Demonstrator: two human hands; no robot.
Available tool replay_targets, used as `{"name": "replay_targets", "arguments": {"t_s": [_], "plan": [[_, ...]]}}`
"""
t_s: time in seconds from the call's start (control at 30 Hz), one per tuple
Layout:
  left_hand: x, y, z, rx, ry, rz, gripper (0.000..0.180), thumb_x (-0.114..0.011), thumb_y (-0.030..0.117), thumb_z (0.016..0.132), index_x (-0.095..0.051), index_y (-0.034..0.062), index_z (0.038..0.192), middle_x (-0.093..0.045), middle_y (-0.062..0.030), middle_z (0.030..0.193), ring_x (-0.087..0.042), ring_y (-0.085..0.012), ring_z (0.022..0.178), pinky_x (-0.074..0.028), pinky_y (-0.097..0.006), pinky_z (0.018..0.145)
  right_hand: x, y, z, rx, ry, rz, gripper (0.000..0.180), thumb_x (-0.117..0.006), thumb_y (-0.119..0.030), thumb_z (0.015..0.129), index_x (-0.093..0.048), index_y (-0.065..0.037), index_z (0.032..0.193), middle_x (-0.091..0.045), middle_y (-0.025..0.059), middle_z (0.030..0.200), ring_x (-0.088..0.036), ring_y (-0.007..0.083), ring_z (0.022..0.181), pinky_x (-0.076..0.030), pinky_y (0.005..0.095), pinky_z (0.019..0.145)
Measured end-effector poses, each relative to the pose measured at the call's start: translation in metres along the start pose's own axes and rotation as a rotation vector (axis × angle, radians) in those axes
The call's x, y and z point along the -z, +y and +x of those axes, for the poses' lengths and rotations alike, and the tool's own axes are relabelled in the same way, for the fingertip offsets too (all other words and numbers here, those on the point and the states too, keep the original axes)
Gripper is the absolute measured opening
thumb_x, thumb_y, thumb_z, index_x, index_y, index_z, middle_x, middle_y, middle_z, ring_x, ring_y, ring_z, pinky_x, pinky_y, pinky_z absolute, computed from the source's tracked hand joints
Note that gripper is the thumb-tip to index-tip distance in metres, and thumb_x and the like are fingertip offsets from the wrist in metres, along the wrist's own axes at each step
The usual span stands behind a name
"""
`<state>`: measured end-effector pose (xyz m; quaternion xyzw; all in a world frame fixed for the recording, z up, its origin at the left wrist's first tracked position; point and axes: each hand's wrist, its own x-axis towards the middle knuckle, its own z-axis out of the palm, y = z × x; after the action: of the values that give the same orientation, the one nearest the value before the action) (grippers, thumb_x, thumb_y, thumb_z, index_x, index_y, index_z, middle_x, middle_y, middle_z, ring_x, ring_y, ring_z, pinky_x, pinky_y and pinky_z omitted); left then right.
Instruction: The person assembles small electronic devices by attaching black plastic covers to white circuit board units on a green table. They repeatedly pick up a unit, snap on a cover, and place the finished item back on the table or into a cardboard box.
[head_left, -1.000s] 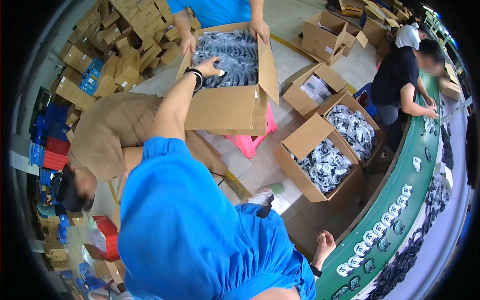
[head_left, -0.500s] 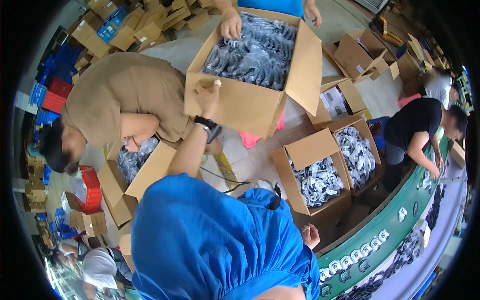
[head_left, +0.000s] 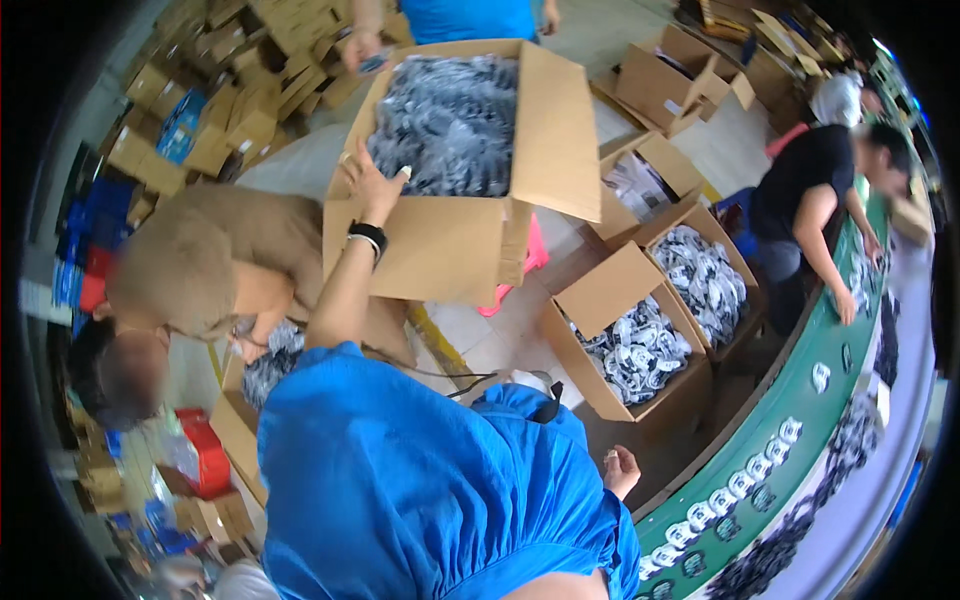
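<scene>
My left hand (head_left: 372, 188) reaches forward to the near left corner of a large cardboard box (head_left: 420, 245). Its fingers are apart and lie over the rim, and a pale cover sits on the thumb tip. Dark parts in clear plastic bags (head_left: 447, 125) fill this box. Low on my right side, my right hand (head_left: 622, 472) hangs with loosely curled fingers, a gap between them and nothing visible in its grasp. It is nearest to the green conveyor belt (head_left: 800, 400) and a cardboard box (head_left: 640, 395) of white and black parts.
Beyond the large box, a person in blue (head_left: 470, 20) holds a small dark thing (head_left: 375, 62). On the left, a person in brown (head_left: 225, 250) bends over another box (head_left: 238, 425). A person in black (head_left: 805, 190) works at the belt. White parts (head_left: 740, 485) line the belt.
My left hand has shifted from the large box's near flap up to its rim. The blue-clad person's hand has left the bags and moved left of the box. The view has shifted.
</scene>
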<state>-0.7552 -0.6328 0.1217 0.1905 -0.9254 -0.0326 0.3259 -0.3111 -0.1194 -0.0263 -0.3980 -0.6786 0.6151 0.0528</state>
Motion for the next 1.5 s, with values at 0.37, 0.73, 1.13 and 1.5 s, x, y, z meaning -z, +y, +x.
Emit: {"name": "replay_targets", "arguments": {"t_s": [0.37, 0.73, 1.13, 1.5], "plan": [[-0.105, 0.023, 0.05, -0.256, -0.717, -0.074, 0.07, -0.073, 0.024, 0.078, -0.039, -0.0009, 0.134, -0.055, -0.0218, 0.127, -0.054, -0.0297, 0.115, -0.042, -0.04, 0.1, 0.008, -0.044, -0.149, -0.059, 0.549, -0.108, 0.024, -0.066, -0.014, 0.084, -0.067, -0.003, 0.106, -0.07, 0.0143, 0.095, -0.069, 0.0229, 0.086, -0.053, 0.0328, 0.078], [0.129, 0.382, -0.275, -1.111, -0.761, -0.978, 0.044, -0.069, 0.012, 0.084, -0.056, -0.0044, 0.122, -0.06, -0.0181, 0.121, -0.057, -0.0272, 0.109, -0.043, -0.036, 0.098, 0.115, 0.092, -0.364, -0.416, 0.866, 0.015, 0.028, -0.066, -0.015, 0.078, -0.068, -0.001, 0.102, -0.071, 0.0159, 0.088, -0.07, 0.0261, 0.08, -0.054, 0.0352, 0.075], [0.347, 0.319, -0.732, -2.11, -1.111, -1.039, 0.095, -0.075, 0.03, 0.074, -0.021, 0.0021, 0.148, -0.041, -0.0231, 0.14, -0.034, -0.035, 0.135, -0.017, -0.05, 0.113, 0.402, 0.066, -0.395, -0.204, 0.723, -0.682, 0.035, -0.067, -0.022, 0.081, -0.064, -0.004, 0.111, -0.068, 0.0175, 0.095, -0.066, 0.0322, 0.085, -0.052, 0.0411, 0.074], [0.099, 0.343, -0.33, -0.065, -0.816, -1.157, 0.081, -0.065, 0.01, 0.085, -0.012, -0.0001, 0.145, -0.063, -0.0096, 0.083, -0.059, -0.0162, 0.057, -0.048, -0.031, 0.048, 0.344, 0.138, -0.328, -0.353, 0.427, 0.37, 0.027, -0.061, -0.002, 0.088, -0.06, 0.005, 0.114, -0.067, 0.0084, 0.091, -0.062, 0.0124, 0.079, -0.05, 0.024, 0.072]]}}
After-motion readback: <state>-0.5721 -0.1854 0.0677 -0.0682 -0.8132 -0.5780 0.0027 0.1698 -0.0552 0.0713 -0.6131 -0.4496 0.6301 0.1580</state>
